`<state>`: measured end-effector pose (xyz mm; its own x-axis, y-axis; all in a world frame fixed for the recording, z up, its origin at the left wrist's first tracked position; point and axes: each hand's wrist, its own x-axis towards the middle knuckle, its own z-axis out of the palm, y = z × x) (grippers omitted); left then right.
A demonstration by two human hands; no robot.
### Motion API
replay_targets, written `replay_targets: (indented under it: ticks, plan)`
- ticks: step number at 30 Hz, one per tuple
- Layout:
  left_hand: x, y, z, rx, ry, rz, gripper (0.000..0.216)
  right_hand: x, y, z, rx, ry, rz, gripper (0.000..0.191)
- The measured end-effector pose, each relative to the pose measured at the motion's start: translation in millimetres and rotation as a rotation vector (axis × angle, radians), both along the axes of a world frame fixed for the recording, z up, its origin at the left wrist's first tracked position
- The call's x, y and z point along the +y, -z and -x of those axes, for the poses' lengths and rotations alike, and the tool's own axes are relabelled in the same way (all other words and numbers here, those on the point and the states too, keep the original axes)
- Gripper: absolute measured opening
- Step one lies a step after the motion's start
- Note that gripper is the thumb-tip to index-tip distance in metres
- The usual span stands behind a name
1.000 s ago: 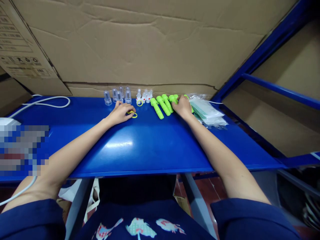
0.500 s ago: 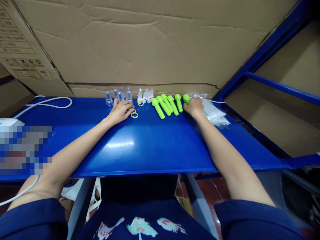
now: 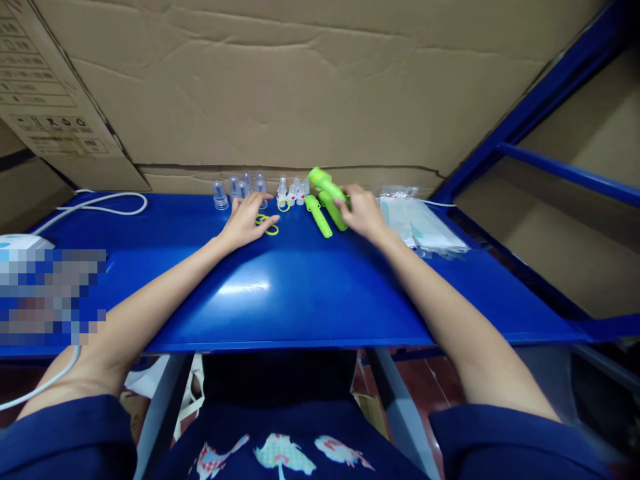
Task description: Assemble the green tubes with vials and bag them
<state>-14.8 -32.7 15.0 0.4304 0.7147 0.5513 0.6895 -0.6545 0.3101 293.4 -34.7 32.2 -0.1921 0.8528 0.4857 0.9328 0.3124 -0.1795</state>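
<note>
My right hand (image 3: pixel 364 212) is closed on a lime-green flashlight (image 3: pixel 327 183), tilted with its wide head up and to the left. Below it, another green flashlight (image 3: pixel 316 216) lies on the blue table (image 3: pixel 320 287), and at least one more is partly hidden by the held one and my fingers. My left hand (image 3: pixel 247 221) rests over the table with thumb and fingers apart. Thin yellow rings (image 3: pixel 272 230) lie under and beside its thumb. Another yellow ring (image 3: pixel 284 205) leans near small clear-and-white pieces with red dots (image 3: pixel 301 193). Behind my left fingers stand several clear plastic caps (image 3: pixel 220 195).
Flat clear plastic bags (image 3: pixel 425 223) lie to the right. A cardboard wall (image 3: pixel 280 87) closes off the back, and a blue metal frame (image 3: pixel 565 177) stands on the right. At the left are a white cable (image 3: pixel 120 196) and a white device (image 3: pixel 25 243).
My right hand has moved left from beside the plastic bags and lifted a green flashlight over the others. The left thumb and fingers have spread a little; the rings lie almost where they were.
</note>
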Motion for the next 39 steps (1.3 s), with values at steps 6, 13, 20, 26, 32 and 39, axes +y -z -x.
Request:
replay_targets:
  ticks: [6,13,20,26,32,39]
  plan:
    - [-1,-1.3,-5,-0.124,0.180,0.025,0.056,-25,11.1,46,-0.109,-0.405,0.035,0.037]
    - [-3,-10.5,-3,-0.080,0.239,0.123,0.051,-15,16.7,35,-0.067,-0.450,0.038,0.037]
    - [-3,-11.2,-3,0.010,0.270,0.232,0.057,-8,19.7,31,-0.040,-0.467,0.023,0.038]
    - [-3,-9.8,-4,0.080,0.197,0.228,0.049,-20,10.1,40,-0.135,-0.478,-0.049,0.039]
    - [0,-3.8,-7,0.049,0.077,0.147,0.047,-38,7.3,54,-0.258,-0.397,-0.164,0.040]
    - [-13,-11.5,-12,0.286,-0.148,-0.053,0.013,-47,8.1,64,-0.202,-0.388,-0.168,0.049]
